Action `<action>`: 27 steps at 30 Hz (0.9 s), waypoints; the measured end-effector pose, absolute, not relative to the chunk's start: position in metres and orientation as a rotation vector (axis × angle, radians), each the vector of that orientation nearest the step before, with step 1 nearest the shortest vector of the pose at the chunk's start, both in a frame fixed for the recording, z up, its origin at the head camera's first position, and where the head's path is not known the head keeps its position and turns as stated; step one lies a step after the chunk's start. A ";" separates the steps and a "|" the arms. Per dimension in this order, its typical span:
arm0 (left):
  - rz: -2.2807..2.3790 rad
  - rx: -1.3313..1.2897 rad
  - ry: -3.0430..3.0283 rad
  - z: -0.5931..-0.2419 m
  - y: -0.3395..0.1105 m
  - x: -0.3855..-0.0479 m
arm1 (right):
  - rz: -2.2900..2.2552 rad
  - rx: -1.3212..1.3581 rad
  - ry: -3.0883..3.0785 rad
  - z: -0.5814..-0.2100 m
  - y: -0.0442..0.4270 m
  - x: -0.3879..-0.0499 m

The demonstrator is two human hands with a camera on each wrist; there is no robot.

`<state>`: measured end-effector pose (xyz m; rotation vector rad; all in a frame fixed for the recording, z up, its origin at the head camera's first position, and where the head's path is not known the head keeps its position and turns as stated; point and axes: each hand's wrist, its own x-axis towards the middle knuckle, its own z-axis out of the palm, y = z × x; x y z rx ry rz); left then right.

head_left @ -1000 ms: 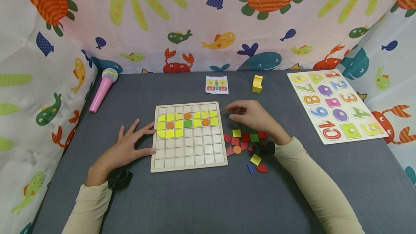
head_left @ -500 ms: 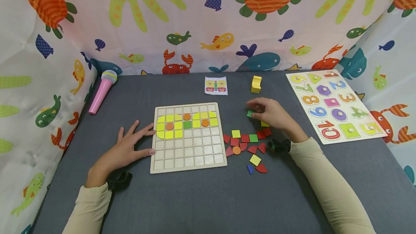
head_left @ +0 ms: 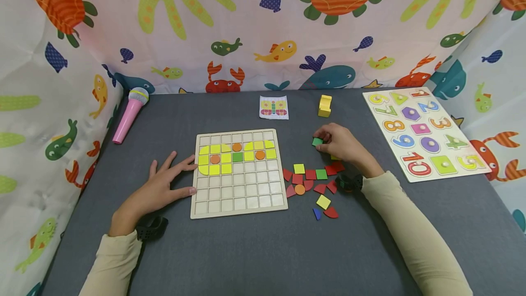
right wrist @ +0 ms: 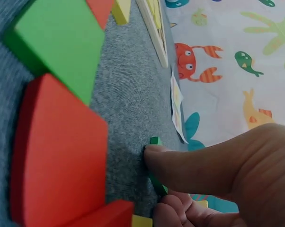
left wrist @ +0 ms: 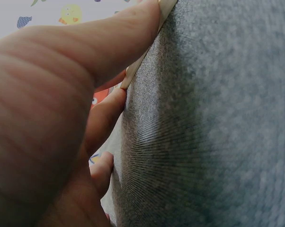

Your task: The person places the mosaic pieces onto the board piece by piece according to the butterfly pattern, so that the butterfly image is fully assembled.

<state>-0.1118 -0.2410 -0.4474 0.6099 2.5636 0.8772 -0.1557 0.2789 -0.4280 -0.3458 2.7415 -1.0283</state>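
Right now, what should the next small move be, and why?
Probably carry the small flat green piece to the bare cell just below the square green tile on the pale wooden gridded board: the right hand pinches the piece, and the printed paper card seems to show green along its middle.

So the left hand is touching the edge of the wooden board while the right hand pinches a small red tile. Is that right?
Not quite: the tile pinched by the right hand is green, as the head and right wrist views show. The left hand does touch the edge of the wooden board.
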 end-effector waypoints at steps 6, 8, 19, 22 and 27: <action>0.859 0.600 2.577 -0.446 -0.241 -0.111 | -1.002 -0.331 2.769 -0.425 0.274 -0.162; 0.857 0.596 2.577 -0.447 -0.241 -0.111 | -1.007 -0.328 2.780 -0.424 0.271 -0.164; 0.854 0.588 2.574 -0.446 -0.239 -0.112 | -1.246 -0.268 2.691 -0.420 0.234 -0.167; 0.855 0.585 2.573 -0.446 -0.239 -0.112 | -1.293 -0.299 2.639 -0.418 0.220 -0.166; 0.862 0.585 2.571 -0.446 -0.239 -0.112 | -1.381 -0.383 2.526 -0.417 0.195 -0.163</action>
